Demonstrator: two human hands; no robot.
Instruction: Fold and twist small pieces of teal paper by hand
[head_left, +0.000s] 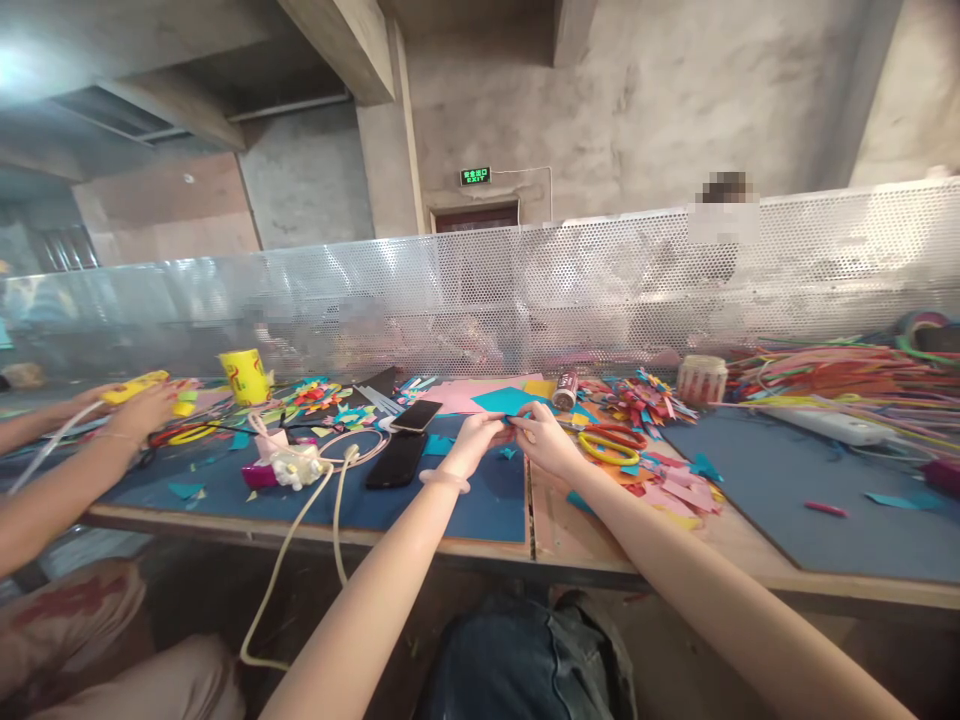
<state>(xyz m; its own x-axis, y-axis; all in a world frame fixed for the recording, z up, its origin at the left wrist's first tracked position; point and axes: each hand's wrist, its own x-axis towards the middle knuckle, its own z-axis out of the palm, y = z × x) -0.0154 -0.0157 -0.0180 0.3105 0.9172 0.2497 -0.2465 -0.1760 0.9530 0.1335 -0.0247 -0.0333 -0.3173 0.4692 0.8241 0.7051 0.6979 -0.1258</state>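
My left hand (pixel 478 440), with a pale bangle (pixel 445 481) on its wrist, is closed with fingertips pinched together. My right hand (pixel 546 438) meets it from the right, also pinching. Between both sets of fingertips is a small piece of blue paper (pixel 511 424), mostly hidden by the fingers. Just behind the hands shows a larger blue paper sheet (pixel 504 400), over pink paper (pixel 454 394). Right of my right hand lie yellow-handled scissors (pixel 609 449). Two dark phones (pixel 397 460) lie left of my left hand.
A co-worker's hands (pixel 146 408) work at the left near a yellow cup (pixel 244 377). Paper scraps (pixel 679 490), a small can (pixel 565 390), a clear jar (pixel 701 380) and colourful strands (pixel 832 375) lie rightward. A pale cable (pixel 296 530) hangs off the edge; a perforated metal screen (pixel 480 290) stands behind.
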